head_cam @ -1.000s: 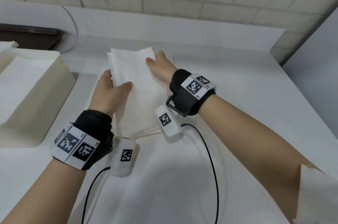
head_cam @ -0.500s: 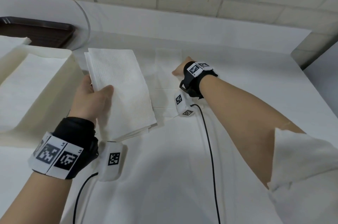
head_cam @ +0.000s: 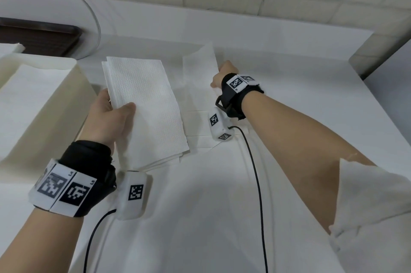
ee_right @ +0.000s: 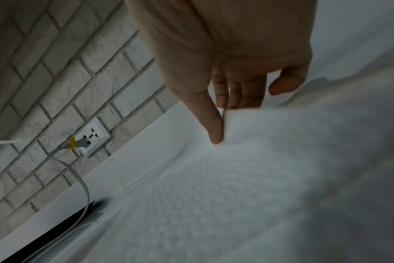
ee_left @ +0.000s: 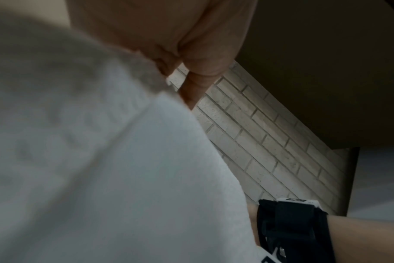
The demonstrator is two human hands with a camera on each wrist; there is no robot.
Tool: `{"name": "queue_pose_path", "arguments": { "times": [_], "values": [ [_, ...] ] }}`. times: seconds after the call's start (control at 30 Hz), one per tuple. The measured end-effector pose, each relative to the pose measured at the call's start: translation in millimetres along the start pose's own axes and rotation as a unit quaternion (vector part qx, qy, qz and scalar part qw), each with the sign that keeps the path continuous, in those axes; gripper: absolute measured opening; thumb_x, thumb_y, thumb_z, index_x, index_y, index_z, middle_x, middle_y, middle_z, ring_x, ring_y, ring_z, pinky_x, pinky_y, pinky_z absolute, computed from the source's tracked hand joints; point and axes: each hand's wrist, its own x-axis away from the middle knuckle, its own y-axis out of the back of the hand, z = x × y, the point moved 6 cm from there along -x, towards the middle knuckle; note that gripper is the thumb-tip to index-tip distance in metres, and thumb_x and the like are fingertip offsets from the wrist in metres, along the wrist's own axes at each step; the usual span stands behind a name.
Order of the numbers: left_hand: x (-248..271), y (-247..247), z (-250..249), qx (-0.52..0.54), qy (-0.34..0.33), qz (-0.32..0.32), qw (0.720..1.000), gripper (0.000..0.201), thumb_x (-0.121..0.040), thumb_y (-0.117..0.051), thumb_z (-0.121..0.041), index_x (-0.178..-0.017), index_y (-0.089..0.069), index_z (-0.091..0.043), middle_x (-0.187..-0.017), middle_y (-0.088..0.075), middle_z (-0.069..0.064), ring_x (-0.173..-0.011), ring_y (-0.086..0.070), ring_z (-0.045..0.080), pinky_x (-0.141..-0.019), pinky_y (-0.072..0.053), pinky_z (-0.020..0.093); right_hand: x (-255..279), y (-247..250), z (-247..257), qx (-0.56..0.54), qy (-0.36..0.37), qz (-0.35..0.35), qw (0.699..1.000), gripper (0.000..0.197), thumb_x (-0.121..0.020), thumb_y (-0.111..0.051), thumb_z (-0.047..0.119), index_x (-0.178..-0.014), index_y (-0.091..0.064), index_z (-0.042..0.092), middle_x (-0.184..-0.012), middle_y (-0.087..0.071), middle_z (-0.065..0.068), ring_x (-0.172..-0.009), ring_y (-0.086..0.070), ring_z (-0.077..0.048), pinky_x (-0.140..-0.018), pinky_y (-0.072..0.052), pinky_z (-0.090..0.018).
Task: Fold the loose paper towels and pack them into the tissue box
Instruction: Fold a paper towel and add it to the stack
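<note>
Left hand (head_cam: 106,117) pinches folded stack (head_cam: 144,105) beside box (head_cam: 44,103). Right hand (head_cam: 222,74) fingers (ee_right: 214,124) pinch loose towel (head_cam: 200,65) corner. Advice: lift slowly, align edges before creasing.

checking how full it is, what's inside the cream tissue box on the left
Inside the tissue box, the head view shows a flat layer of white paper towel covering the interior. Whatever lies beneath that top sheet, and how deep the stack goes, is hidden by it and by the box wall.
</note>
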Motion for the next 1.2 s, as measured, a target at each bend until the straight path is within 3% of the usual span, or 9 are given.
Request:
{"name": "queue_pose_path", "arguments": {
  "times": [0.13, 0.3, 0.43, 0.6, 0.77, 0.87, 1.0, 1.07, 1.2],
  "values": [
    [-2.9, 1.8, 2.8, -0.004, 0.004, 0.002, 1.0, 0.037, -0.09, -0.049, -0.002, -0.126, -0.049, -0.007, -0.109, -0.062, 0.008, -0.083, -0.061, 0.017, -0.07, -0.049, 0.029, 3.1, 6.7, 10.0, 0.027, 0.039, -0.042, 0.998, 0.028, -0.089, -0.054, 0.006, -0.117, -0.057, 0.002, -0.124, -0.059, -0.013, -0.114, -0.055, -0.027, -0.086, -0.044, -0.026],
    [-2.7, 1.1, 3.7, 0.007, 0.013, -0.003, 1.0, 0.033, -0.09, -0.044, -0.002, -0.121, -0.052, -0.011, -0.095, -0.063, 0.002, -0.081, -0.06, 0.019, -0.07, -0.048, 0.03, 12.0, 23.5, 13.7, -0.052, 0.09, -0.122, 0.987, 0.009, -0.093, -0.039, 0.003, -0.092, -0.039, 0.012, -0.089, -0.054, -0.005, -0.081, -0.048, -0.023, -0.053, -0.032, -0.024],
    [0.2, -3.6, 1.9, 0.018, 0.009, -0.002, 1.0, 0.036, -0.09, -0.046, -0.003, -0.125, -0.047, -0.011, -0.1, -0.063, 0.002, -0.085, -0.061, 0.018, -0.077, -0.05, 0.034, 25.2, 44.2, 23.2, -0.107, 0.154, -0.181, 0.965, 0.021, -0.093, -0.031, -0.001, -0.106, -0.046, 0.006, -0.087, -0.048, -0.004, -0.077, -0.046, -0.019, -0.052, -0.031, -0.023],
    [9.0, -8.9, -9.0, 0.027, -0.036, -0.009, 0.999, 0.067, -0.088, -0.045, 0.004, -0.138, -0.026, -0.038, -0.085, -0.056, -0.005, -0.074, -0.057, 0.012, -0.069, -0.049, 0.031, 43.9, 76.9, 36.3, -0.19, 0.198, -0.22, 0.936, 0.027, -0.096, -0.034, 0.003, -0.114, -0.054, 0.001, -0.093, -0.055, -0.003, -0.084, -0.05, -0.016, -0.064, -0.033, -0.016],
    [15.0, -15.5, -16.8, 0.043, -0.059, 0.022, 0.997, 0.046, -0.088, -0.041, 0.004, -0.095, -0.063, -0.035, -0.102, -0.059, -0.002, -0.076, -0.056, 0.011, -0.064, -0.045, 0.018, 87.6, 77.4, 49.8, -0.323, 0.204, -0.116, 0.917, 0.019, -0.094, -0.038, 0.002, -0.085, -0.051, 0.013, -0.089, -0.054, -0.009, -0.081, -0.048, -0.018, -0.071, -0.04, -0.025],
    [24.1, -32.2, -20.0, 0.11, -0.022, 0.048, 0.993, 0.017, -0.089, -0.052, -0.03, -0.083, -0.067, -0.026, -0.089, -0.066, 0.0, -0.075, -0.06, 0.012, -0.074, -0.047, 0.025, 121.7, 55.2, 48.2, -0.316, 0.179, -0.041, 0.931, 0.014, -0.095, -0.038, 0.006, -0.085, -0.048, 0.012, -0.08, -0.049, -0.005, -0.069, -0.044, -0.014, -0.056, -0.038, -0.017],
    [31.4, -46.9, -21.2, 0.125, -0.031, 0.088, 0.988, 0.047, -0.082, -0.043, -0.065, -0.085, -0.067, -0.025, -0.098, -0.069, -0.003, -0.097, -0.065, 0.018, -0.092, -0.048, 0.036, 153.2, 12.8, 34.6, -0.183, 0.141, 0.06, 0.971, 0.016, -0.095, -0.038, 0.011, -0.079, -0.041, 0.016, -0.063, -0.039, 0.002, -0.045, -0.036, -0.007, -0.036, -0.028, -0.015],
    [33.0, -40.9, -19.8, 0.09, -0.041, 0.049, 0.994, 0.038, -0.081, -0.052, -0.057, -0.085, -0.064, -0.021, -0.093, -0.066, -0.004, -0.098, -0.063, 0.023, -0.094, -0.047, 0.041, 165.0, -4.5, 27.9, -0.106, 0.134, 0.127, 0.977, 0.008, -0.095, -0.039, 0.014, -0.087, -0.042, 0.015, -0.071, -0.049, 0.0, -0.052, -0.046, -0.014, -0.042, -0.037, -0.02],
    [37.6, -20.9, -14.3, 0.05, -0.069, 0.005, 0.996, 0.011, -0.094, -0.048, -0.02, -0.087, -0.056, -0.017, -0.078, -0.058, -0.012, -0.072, -0.058, 0.006, -0.058, -0.046, 0.008, 157.7, -3.8, 18.7, 0.034, 0.146, 0.158, 0.976, 0.014, -0.094, -0.049, 0.022, -0.104, -0.046, 0.013, -0.1, -0.062, -0.005, -0.079, -0.059, -0.019, -0.069, -0.047, -0.03]
  ]
}}
